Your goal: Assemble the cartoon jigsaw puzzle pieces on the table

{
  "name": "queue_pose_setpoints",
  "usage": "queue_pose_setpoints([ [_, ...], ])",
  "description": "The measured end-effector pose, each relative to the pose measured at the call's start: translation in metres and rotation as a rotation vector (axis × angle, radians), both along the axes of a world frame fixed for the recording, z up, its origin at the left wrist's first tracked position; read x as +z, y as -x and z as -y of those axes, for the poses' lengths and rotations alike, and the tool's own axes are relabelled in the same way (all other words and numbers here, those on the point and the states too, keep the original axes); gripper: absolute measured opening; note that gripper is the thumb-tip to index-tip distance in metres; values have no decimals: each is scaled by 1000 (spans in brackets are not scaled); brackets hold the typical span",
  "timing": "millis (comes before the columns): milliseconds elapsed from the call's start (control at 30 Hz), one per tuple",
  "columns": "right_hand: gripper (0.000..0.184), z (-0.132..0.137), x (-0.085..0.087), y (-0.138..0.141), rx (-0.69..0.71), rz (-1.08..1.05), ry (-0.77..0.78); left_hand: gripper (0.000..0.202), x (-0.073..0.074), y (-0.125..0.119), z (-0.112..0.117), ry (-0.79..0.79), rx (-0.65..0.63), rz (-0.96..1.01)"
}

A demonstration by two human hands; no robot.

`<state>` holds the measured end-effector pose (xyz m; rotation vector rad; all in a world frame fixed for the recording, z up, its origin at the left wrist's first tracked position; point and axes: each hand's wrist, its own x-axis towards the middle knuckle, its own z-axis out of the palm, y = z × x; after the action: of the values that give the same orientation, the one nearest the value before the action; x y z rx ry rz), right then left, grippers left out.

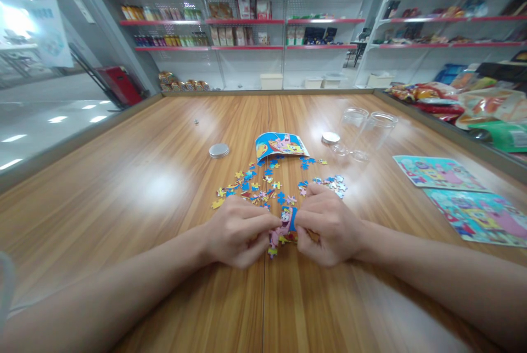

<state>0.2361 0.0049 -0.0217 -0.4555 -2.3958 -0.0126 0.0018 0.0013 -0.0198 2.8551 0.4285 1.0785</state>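
Observation:
Between my hands is a small joined cluster of jigsaw puzzle pieces (285,220), pink and blue with a cartoon face. My left hand (242,231) pinches its left side, and my right hand (327,224) grips its right side with curled fingers. Parts of the cluster are hidden behind the fingers. Just beyond lie loose puzzle pieces (247,180) in yellow, blue and pink, spread in a rough arc. More pale pieces (337,184) sit beyond my right hand. A curved picture card (282,145) with cartoon figures stands behind the pieces.
Two clear jars (373,133) stand at the right back, near a silver lid (330,138). Another lid (219,150) lies left of the card. Two flat cartoon pictures (440,172) rest on the right. Packaged goods (436,100) crowd beyond the table's right edge; stocked shelves (242,21) stand behind.

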Motion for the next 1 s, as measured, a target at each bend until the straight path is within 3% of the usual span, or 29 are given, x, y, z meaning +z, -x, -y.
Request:
queue_pose_setpoints([
  [100, 18, -2, -3, -1, -96, 68, 76, 22, -1, 4, -6, 17, 12, -110],
  [333, 18, -5, -4, -2, -142, 171, 173, 25, -5, 5, -9, 80, -170, -229],
  [467, 12, -5, -5, -2, -112, 125, 149, 25, -2, 4, -5, -23, -133, -214],
  [600, 7, -3, -6, -3, -58, -6, 74, 21, 3, 3, -2, -140, -18, -38],
  [767, 5, -3, -4, -3, -55, -82, -27, 23, 4, 1, -2, -61, 43, 109],
  [1000, 6, -5, -3, -3, -140, -80, -80, 25, 1, 2, -3, -54, 6, 52],
])
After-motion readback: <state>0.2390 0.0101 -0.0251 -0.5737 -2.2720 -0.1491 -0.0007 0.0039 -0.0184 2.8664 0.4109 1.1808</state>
